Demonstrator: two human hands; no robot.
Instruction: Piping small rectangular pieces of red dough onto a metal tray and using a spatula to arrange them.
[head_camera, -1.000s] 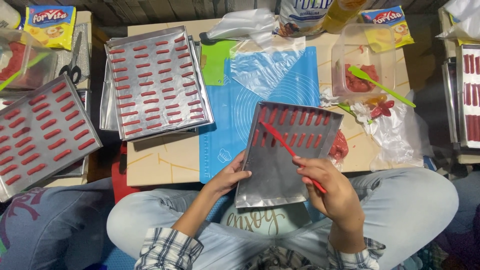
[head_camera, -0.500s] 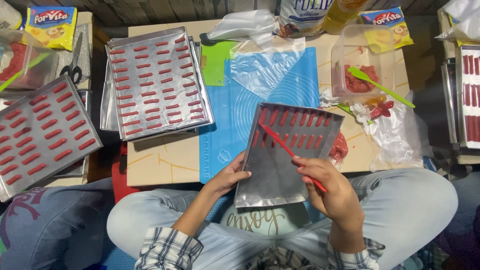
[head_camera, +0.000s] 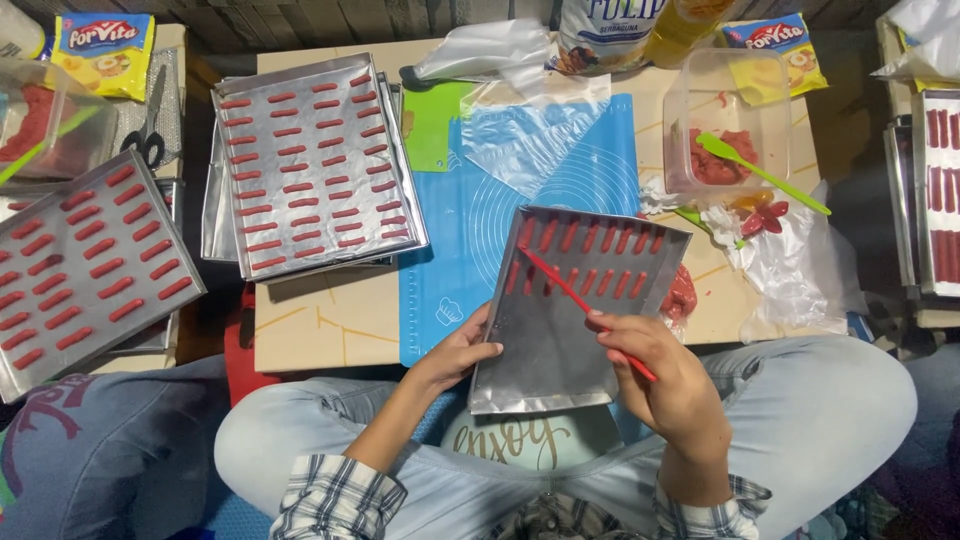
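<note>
A metal baking tray (head_camera: 545, 345) rests tilted on my lap and the table edge, with red dough sticks in rows along its far end. My left hand (head_camera: 455, 352) grips the tray's left edge. My right hand (head_camera: 655, 365) holds a thin red stick tool (head_camera: 570, 290) whose tip reaches the dough rows at the tray's upper left.
A filled tray (head_camera: 310, 165) of red sticks lies on the wooden table, another (head_camera: 85, 265) at the left, more at the far right (head_camera: 940, 190). A blue mat (head_camera: 450, 270), a clear piping bag (head_camera: 535, 135), and a tub of red dough with a green spatula (head_camera: 760, 170) sit nearby.
</note>
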